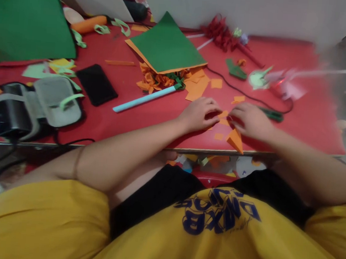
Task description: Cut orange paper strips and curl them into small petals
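Observation:
Near the front edge of the red table, my left hand [200, 115] has its thumb and fingers curled in to a small orange paper piece [223, 119]. From the other side my right hand [250, 120] pinches the same piece, fingertips bent down. Just below the right hand stands a folded orange paper [235, 140], its point at the table edge. A small orange scrap [218, 136] lies between the hands on the near side. Larger orange sheets [197, 85] lie beyond the left hand, beside a light blue paper tube [145, 98].
Green and orange sheets [167, 45] rest on crumpled orange paper flowers [152, 82]. At left are a black phone [96, 84], an open grey case [58, 100] and a large green sheet [31, 22]. A dark cable [239, 87] runs toward a blurred glue gun [281, 88] at right.

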`<state>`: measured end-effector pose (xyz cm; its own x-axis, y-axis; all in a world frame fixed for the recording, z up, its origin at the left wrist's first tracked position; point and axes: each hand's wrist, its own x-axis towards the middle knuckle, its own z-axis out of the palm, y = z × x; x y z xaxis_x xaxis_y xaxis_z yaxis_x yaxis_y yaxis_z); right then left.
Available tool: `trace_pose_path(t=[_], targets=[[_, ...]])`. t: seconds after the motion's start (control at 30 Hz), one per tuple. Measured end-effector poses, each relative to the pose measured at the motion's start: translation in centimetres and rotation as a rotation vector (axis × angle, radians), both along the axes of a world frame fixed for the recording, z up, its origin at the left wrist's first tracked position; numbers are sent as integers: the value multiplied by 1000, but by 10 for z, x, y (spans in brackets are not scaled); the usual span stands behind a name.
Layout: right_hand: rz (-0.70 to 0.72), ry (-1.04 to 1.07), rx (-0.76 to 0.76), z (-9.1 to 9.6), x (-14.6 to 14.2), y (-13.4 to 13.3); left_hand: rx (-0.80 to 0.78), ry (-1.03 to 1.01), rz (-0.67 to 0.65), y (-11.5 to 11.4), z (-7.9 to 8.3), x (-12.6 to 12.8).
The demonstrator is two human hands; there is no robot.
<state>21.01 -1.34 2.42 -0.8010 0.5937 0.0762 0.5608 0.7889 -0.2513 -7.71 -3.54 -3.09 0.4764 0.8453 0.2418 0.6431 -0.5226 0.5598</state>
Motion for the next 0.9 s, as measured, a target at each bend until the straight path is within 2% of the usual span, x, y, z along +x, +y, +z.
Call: trace_pose_path(t=[0.2,0.33,0.47,0.7,0.9], targets=[[23,20,-54,-2,2,5,-24,-1,36,-3,0,0],[-26,59,45,-2,14,17,-102,-6,95,-6,8,8],[-86,97,82,-5,28,32,-138,-17,139,-6,7,12],[-97,119,63,-12,36,41,-105,-118,59,-8,6,9],[-79,141,41,-15,33,37,-114,-80,62,-11,9,11]])
